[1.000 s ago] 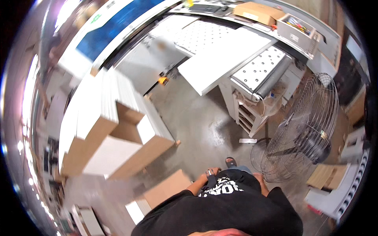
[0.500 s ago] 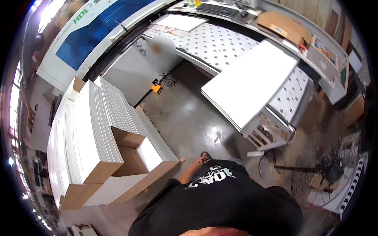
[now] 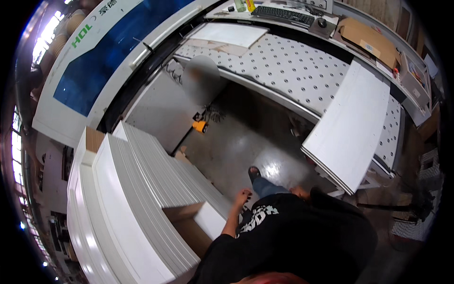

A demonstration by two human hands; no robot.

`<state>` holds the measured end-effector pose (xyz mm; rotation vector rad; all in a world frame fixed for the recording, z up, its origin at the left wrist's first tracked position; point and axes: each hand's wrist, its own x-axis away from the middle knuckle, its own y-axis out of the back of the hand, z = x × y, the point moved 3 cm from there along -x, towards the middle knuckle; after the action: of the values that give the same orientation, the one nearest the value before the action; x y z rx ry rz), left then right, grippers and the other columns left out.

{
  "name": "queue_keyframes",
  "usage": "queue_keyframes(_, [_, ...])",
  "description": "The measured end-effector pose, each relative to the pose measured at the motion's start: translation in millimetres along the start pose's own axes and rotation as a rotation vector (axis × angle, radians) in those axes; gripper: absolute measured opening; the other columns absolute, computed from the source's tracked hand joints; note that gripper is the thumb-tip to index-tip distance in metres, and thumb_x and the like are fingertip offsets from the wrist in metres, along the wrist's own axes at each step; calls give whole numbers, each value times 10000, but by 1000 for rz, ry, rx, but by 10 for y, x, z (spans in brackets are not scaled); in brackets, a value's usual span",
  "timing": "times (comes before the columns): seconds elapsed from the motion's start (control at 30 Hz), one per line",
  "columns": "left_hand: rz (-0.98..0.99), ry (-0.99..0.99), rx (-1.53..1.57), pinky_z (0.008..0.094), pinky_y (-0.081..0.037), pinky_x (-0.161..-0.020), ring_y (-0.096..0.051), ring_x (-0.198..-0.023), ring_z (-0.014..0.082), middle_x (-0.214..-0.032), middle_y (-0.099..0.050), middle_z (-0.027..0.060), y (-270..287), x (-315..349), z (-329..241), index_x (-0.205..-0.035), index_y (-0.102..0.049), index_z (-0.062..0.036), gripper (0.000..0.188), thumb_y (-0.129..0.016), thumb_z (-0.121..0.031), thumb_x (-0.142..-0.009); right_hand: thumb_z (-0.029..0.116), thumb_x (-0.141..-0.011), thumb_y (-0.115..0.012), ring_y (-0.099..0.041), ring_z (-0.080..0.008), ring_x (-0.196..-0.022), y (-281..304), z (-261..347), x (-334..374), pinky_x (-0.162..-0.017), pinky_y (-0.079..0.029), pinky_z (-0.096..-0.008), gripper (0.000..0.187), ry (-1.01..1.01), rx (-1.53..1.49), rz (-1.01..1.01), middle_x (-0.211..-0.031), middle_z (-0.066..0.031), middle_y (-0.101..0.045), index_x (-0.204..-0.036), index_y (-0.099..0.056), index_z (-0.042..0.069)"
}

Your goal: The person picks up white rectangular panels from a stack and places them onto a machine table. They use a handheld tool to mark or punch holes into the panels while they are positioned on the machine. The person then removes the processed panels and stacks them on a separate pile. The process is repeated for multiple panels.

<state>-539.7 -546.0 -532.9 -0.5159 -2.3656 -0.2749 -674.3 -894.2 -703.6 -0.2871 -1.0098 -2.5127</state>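
Observation:
My left hand (image 3: 243,196) hangs beside my body with its fingers loosely apart and nothing in it. It is nearest to the big stack of white panels (image 3: 146,180) on the left, without touching it. My right hand (image 3: 299,192) shows only in part past the black shirt, and its fingers are too blurred to make out. Ahead of it, several white boards (image 3: 350,128) lie in a pile across the ball-studded table (image 3: 302,71), overhanging its near edge.
A large white machine with a blue window (image 3: 113,52) stands at the far left. An orange foot pedal (image 3: 200,126) with cables sits on the grey floor (image 3: 231,151). A keyboard (image 3: 282,16), a cardboard box (image 3: 369,41) and a bin (image 3: 415,80) line the back shelf. A fan (image 3: 416,208) stands at right.
I have stepped forward, and one foot now shows ahead of me. The panel stack has slid nearer along my left side, and the board pile appears farther right. My right hand has come partly into view.

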Motion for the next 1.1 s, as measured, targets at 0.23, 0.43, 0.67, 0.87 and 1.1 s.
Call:
queue_keyframes(0.23, [202, 73, -520, 296, -527, -760, -668, -889, 154, -1046, -703, 99, 1112, -818, -526, -1219, -642, -59, 376, -614, -359, -993, 255, -937, -567, -643, -403, -912, 499, 510, -1193, -839, -492, -461, 247, -260, -66, -16, -947, -198, -669, -986, -659, 31])
queue_keyframes(0.43, [-332, 170, 58, 385, -547, -699, -658, -764, 193, -977, -717, 79, 2869, -936, -779, -1266, -628, -72, 377, -554, -342, -1014, 239, -942, -553, -644, -407, -934, 622, 966, -2055, -859, -493, -468, 247, -340, -143, -68, -988, -206, -669, -1049, -648, 38])
queue_keyframes(0.67, [-266, 200, 157, 310, -470, -490, -608, -569, 154, -790, -682, 33, 3295, -1818, -1306, -1025, -640, -115, 196, -544, -278, -975, 222, -949, -537, -646, -411, -960, 559, 1261, -2413, -883, -494, -476, 266, -522, -202, -52, -1036, -214, -670, -1122, -635, 45])
queue_keyframes(0.87, [23, 106, -175, 308, -492, -546, -624, -630, 146, -852, -701, 53, 3748, -2560, -2184, -1136, -641, -84, 237, -538, -236, -986, 206, -954, -524, -647, -415, -983, 742, 1733, -3452, -904, -495, -483, 296, -612, -202, -247, -1076, -222, -670, -1185, -624, 51])
queue_keyframes(1.1, [92, 103, -200, 237, -484, -547, -614, -645, 85, -898, -710, 25, 4851, -3582, -3037, -1265, -598, -103, 296, -526, -241, -1014, 219, -980, -465, -641, -425, -1026, 1118, 2137, -4537, -902, -501, -494, 340, -710, -90, -544, -1106, -263, -664, -1204, -609, 7])
